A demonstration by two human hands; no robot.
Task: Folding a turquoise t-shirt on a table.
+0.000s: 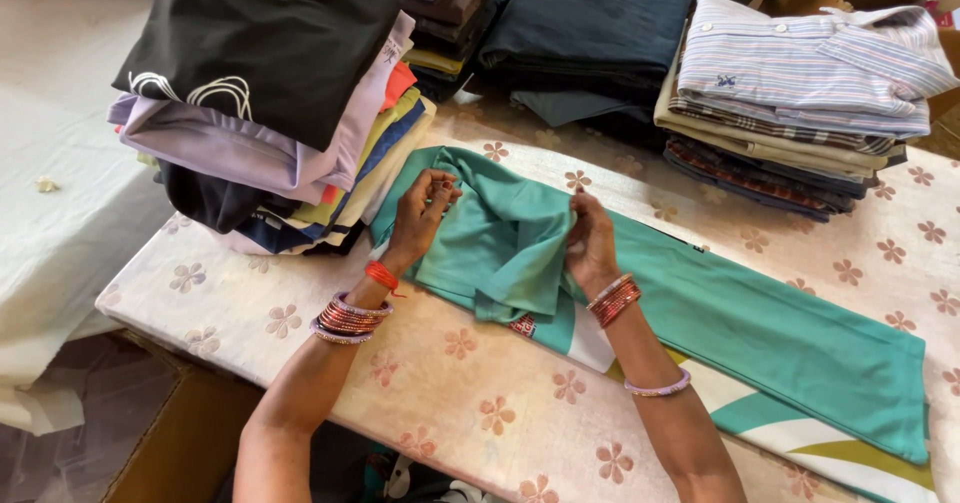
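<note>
Left hand (422,210): raised off the cloth, wrist bent, fingers curled and pinching the far left edge of the teal garment (700,313); bangles and a red thread at the wrist. Right hand (590,238): fingers closed around a bunched fold at the garment's middle, bangles on the forearm. Teal garment: laid flat along the table from centre to near right, its left end gathered between the two hands, with white and yellow panels at the near edge. Tall stack of folded clothes (270,113): far left, black piece on top, lilac, yellow and blue layers beneath, its lower edge just beside the left hand. Dark folded pile (585,28): far centre. Striped shirt (810,63): far right, atop a stack of checked shirts, well apart from the hands. Table cover (480,403): cream with pink flower print. White cloth (50,233): left, on a neighbouring surface. Cardboard box (180,443): near left, below the table edge.
</note>
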